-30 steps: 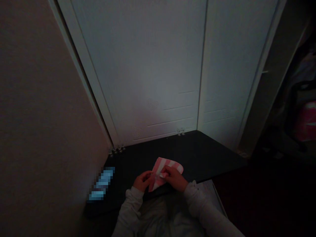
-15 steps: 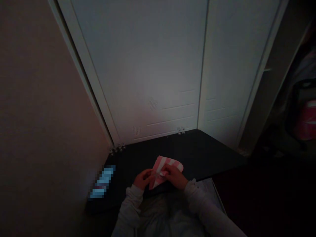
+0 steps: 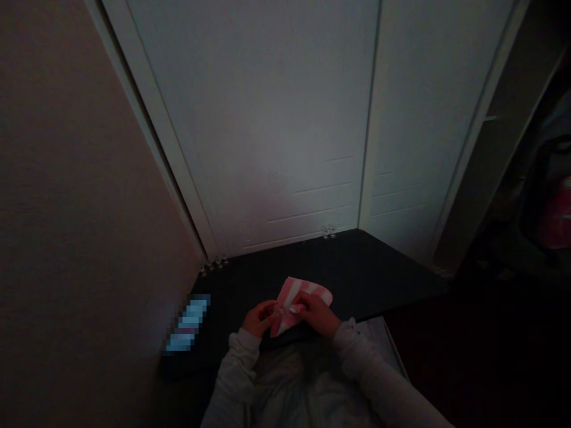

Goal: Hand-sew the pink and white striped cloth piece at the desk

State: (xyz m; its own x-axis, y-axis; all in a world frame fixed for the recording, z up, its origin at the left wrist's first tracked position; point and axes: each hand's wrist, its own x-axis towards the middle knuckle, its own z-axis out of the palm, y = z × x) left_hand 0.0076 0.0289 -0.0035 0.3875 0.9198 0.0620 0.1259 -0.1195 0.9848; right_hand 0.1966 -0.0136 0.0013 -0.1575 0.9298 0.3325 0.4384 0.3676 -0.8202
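Note:
A small pink-and-white striped folded piece (image 3: 300, 295), paper or cloth, lies on a black table (image 3: 357, 267) in a dim room. My left hand (image 3: 257, 318) pinches its lower left edge with curled fingers. My right hand (image 3: 319, 314) rests on its right side, fingers closed over the fold. Both arms wear light long sleeves. The lower part of the striped piece is hidden behind my hands.
White closet doors (image 3: 285, 131) stand right behind the table. A beige wall (image 3: 80, 226) closes in the left. A blurred bright blue patch (image 3: 187, 324) lies at the table's left end. A white sheet (image 3: 379, 336) sits by my right sleeve. Dark clutter with something pink (image 3: 555, 220) fills the right.
Both hands keep working the striped piece in the same spot, fingers shifting slightly. The view has tilted a little, so everything sits slightly higher in the frame.

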